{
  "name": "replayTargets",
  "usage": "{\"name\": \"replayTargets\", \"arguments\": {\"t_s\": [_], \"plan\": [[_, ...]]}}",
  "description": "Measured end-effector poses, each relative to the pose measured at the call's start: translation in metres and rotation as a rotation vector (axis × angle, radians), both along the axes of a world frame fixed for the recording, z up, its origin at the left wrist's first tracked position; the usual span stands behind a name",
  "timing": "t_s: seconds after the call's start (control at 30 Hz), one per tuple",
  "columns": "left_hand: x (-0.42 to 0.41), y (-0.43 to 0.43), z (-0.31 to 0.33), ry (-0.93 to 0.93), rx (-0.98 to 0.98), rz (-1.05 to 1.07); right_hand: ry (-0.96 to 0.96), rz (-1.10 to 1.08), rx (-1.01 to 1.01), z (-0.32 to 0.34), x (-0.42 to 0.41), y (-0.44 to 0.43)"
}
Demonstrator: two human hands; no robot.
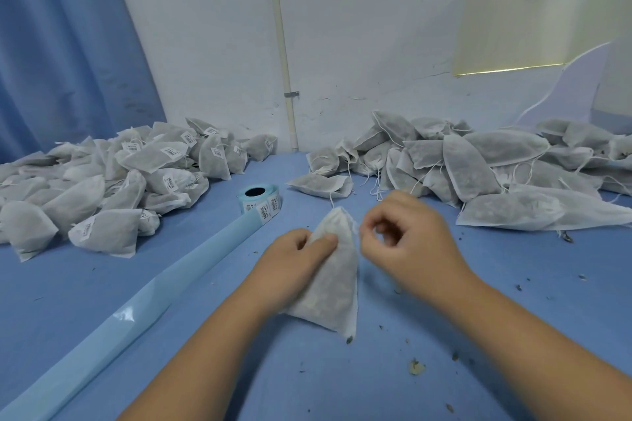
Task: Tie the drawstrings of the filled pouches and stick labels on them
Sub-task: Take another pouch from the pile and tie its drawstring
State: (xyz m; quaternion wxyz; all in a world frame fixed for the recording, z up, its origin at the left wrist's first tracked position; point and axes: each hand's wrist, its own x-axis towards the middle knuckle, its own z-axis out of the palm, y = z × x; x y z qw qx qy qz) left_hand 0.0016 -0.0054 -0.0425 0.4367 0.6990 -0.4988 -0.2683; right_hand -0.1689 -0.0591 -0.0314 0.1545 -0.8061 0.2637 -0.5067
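Here, the blue tabletop (102,284) fills the lower frame. At left centre lies a heap of labelled grey-white pouches (113,181), and at right centre a heap of unlabelled pouches (478,167) with loose strings trailing. A pale blue backing strip (136,311) runs from the lower left corner up to a roll of barcode labels (260,200) just above centre.

At the centre of the frame, a white non-woven pouch (333,287), filled and wedge-shaped, rests its wide bottom on the tabletop with its gathered neck pointing up. The left hand (290,267) grips its upper left side, thumb pressed into the fabric. The right hand (410,239) is blurred, fingers curled, thumb and forefinger meeting just beside the neck. Whether a string lies between them cannot be told.

The pouch looks light and soft, its thin fabric yielding and its loose filling likely to shift. The best hold is probably the body just below the neck, leaving the string ends free for the other hand. Dark crumbs (455,356) dot the lower right.
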Motion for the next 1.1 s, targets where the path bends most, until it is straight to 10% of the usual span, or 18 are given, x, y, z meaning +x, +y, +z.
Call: {"name": "replayTargets", "arguments": {"t_s": [0.17, 0.47, 0.97, 1.1], "plan": [[-0.007, -0.001, -0.001, 0.14, -0.04, -0.041, 0.37, -0.094, -0.332, -0.011, 0.009, 0.013], [-0.008, -0.003, -0.006, 0.378, 0.041, -0.125, 0.454, -0.091, -0.447, -0.009, 0.008, 0.008], [0.065, 0.008, 0.0, 0.434, -0.135, 0.383, 0.292, 0.045, 0.082, -0.032, 0.028, 0.005], [0.103, 0.016, -0.004, 0.155, -0.119, 0.54, 0.355, 0.069, 0.148, -0.033, 0.052, -0.008]]}}
